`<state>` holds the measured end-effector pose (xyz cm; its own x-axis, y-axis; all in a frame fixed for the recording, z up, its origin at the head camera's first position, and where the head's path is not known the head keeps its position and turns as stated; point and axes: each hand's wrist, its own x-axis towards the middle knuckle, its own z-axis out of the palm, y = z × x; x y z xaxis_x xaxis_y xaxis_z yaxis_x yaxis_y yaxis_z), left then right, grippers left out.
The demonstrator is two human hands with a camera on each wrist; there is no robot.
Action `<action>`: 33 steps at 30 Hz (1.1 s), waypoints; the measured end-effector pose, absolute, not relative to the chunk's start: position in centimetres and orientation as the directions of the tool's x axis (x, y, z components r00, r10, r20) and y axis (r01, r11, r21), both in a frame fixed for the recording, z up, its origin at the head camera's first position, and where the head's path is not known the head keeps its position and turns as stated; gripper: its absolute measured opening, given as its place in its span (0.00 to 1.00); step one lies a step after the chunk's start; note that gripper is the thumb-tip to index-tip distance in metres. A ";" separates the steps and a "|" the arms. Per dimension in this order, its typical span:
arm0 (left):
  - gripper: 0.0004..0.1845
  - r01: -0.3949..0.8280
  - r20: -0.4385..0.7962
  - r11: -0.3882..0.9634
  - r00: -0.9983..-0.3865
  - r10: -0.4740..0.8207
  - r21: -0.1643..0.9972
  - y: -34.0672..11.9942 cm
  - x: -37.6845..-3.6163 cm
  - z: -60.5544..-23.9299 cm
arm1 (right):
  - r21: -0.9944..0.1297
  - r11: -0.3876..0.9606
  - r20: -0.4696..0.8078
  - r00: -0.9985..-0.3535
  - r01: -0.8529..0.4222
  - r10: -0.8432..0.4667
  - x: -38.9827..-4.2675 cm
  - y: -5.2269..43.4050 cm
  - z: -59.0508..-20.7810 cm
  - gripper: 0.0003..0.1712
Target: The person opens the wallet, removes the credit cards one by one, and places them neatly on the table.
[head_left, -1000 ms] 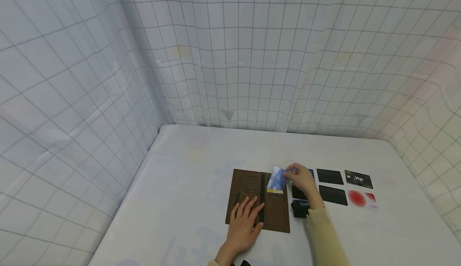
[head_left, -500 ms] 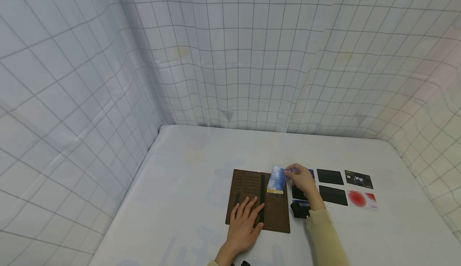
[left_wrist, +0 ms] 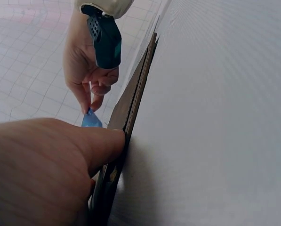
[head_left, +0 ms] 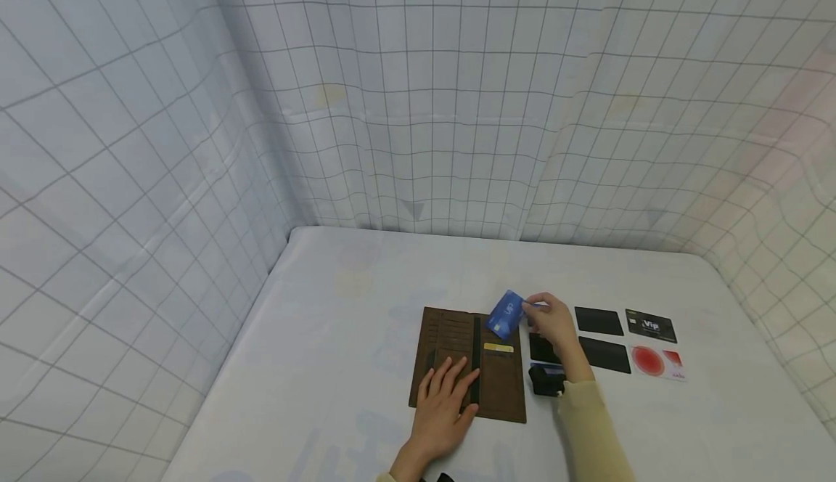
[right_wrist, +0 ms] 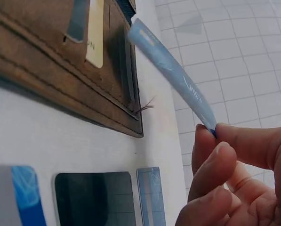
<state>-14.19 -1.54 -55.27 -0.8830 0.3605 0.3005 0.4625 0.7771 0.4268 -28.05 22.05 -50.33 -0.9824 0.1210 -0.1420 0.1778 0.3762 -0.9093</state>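
Observation:
A brown wallet [head_left: 499,395] lies spread flat on the white table, card slots on both halves. My left hand [head_left: 440,409] rests on its left half with fingers spread; the thumb sits near the lower edge in the left wrist view. Between thumb and fingertips my right hand [head_left: 551,324] pinches a blue card [head_left: 506,315] by its corner. That card is tilted over the top of the wallet's right half, its far end raised off the leather in the right wrist view. A yellow card edge [head_left: 499,348] shows from a slot just below it.
Right of the wallet lie several cards: black cards [head_left: 599,320], a black Vip card [head_left: 651,325] and a white card with a red circle [head_left: 656,362]. Others are partly hidden under the right wrist. White grid-patterned curtains [head_left: 418,104] stand around the table.
The blue card has come up and away from the slot area, turning clockwise, and the yellow card edge below is now separate from it. My left hand has stayed put.

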 end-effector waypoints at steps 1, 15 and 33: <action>0.24 0.464 0.303 0.777 -0.882 0.360 0.425 -1.5 -14.2 -55.3 | -0.911 0.369 -0.145 -0.981 0.183 0.130 -28.0 22.1 -50.3 0.15; 0.23 0.476 0.316 0.760 -0.876 0.364 0.443 -1.4 -14.1 -55.1 | -0.929 0.302 -0.138 -0.956 0.216 0.260 -26.5 22.6 -49.6 0.18; 0.23 0.474 0.322 0.759 -0.876 0.358 0.446 -1.5 -14.0 -54.7 | -0.975 0.119 -0.111 -0.877 0.187 0.467 -22.5 24.6 -48.3 0.14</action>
<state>-14.03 -1.50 -54.70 -0.8763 0.3583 0.3221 0.4743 0.7590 0.4460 -22.51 24.61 -48.32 -0.8770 0.4674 -0.1115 0.1874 0.1191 -0.9750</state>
